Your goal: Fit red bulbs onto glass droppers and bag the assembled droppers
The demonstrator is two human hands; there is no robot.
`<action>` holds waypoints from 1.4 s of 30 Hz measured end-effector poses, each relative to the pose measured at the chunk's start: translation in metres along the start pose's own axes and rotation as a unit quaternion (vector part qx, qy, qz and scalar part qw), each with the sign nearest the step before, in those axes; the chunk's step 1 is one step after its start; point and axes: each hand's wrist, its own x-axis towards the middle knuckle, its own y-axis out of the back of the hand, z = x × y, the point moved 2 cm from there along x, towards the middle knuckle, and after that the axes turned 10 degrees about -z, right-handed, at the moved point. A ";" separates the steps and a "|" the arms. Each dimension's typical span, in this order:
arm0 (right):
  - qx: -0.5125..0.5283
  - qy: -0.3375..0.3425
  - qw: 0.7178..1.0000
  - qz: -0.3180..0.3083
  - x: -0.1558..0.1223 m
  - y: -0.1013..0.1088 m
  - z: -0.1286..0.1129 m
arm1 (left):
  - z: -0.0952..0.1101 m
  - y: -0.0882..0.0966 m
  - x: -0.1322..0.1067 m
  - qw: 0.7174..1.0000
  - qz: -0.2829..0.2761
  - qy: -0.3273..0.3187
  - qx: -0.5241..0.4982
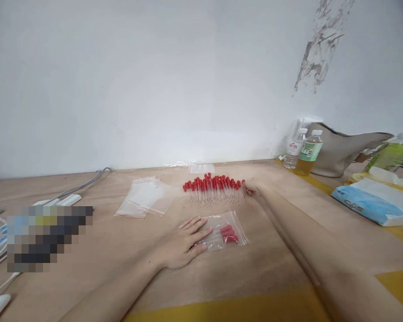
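Note:
A zip bag (pixel 215 243) with several red rubber bulbs (pixel 229 233) inside lies in front of me. My left hand (pixel 184 243) rests flat on its left edge, fingers spread. Behind the bag is a row of slim clear droppers (pixel 213 187) with red bulbs at the far end and thin tips toward me. At the right end of this row, the curled fingers of my right hand (pixel 253 186) pinch one dropper (pixel 244 183) near its red bulb. The fingers partly cover that dropper.
Flat zip bags (pixel 146 197) lie to the left, and another clear bag (pixel 201 168) by the wall. At right stand two bottles (pixel 308 154), a grey bag-like container (pixel 336 154) and a blue tissue pack (pixel 366 201). Cables (pixel 83 183) and a pixelated patch are at left.

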 end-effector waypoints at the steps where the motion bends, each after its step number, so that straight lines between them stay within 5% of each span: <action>1: 0.024 0.000 1.000 0.008 -0.005 0.002 0.001 | 0.000 0.000 0.000 1.000 0.002 -0.001 0.001; 6: 0.125 0.054 0.990 0.036 -0.045 0.005 0.004 | -0.001 0.000 0.000 1.000 0.008 -0.007 0.009; 13: 0.259 0.158 0.953 -0.004 -0.115 -0.020 0.018 | -0.001 0.001 0.000 1.000 0.006 -0.003 0.007; 17: 0.319 0.151 0.936 0.010 -0.130 -0.031 0.028 | -0.002 0.000 0.001 1.000 0.001 0.004 -0.003; 25: 0.407 0.135 0.897 -0.110 -0.148 -0.046 0.026 | -0.001 0.001 0.001 1.000 0.015 0.002 0.002; 30: 0.399 0.133 0.891 -0.170 -0.150 -0.049 0.027 | -0.001 0.000 0.000 1.000 0.020 0.001 0.007; 36: 0.384 0.159 0.894 -0.167 -0.149 -0.048 0.029 | 0.001 0.001 -0.001 1.000 0.023 -0.005 0.010; 42: 0.181 0.187 0.952 -0.163 -0.153 -0.052 0.023 | 0.001 0.001 -0.001 1.000 0.026 0.003 0.015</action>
